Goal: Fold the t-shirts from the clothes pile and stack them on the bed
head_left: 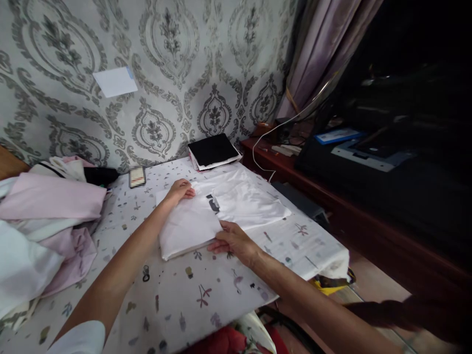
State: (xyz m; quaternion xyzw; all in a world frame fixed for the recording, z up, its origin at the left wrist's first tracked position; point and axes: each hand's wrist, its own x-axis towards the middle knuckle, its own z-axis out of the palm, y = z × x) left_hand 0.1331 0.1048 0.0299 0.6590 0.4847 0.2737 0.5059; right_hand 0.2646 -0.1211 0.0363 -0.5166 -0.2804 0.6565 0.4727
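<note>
A white T-shirt (245, 199) with a small dark print lies partly folded on the patterned sheet. Its left portion forms a flat, doubled layer, while the right portion spreads out loose and wrinkled. At the far edge of the fold, my left hand (181, 191) has its fingers closed on the fabric. My right hand (234, 242) pinches the near edge, thumb on top and the other fingers lower by the sheet. Some of the fingertips on both hands are hidden by cloth or by the hand itself.
Pink and white clothes (55, 206) are heaped at the left. A black folded item (214, 150) tops a small stack by the wall. A small card-like object (137, 177) lies near the heap. The sheet-covered surface (177, 305) ends at a dark red cabinet (368, 221) on the right.
</note>
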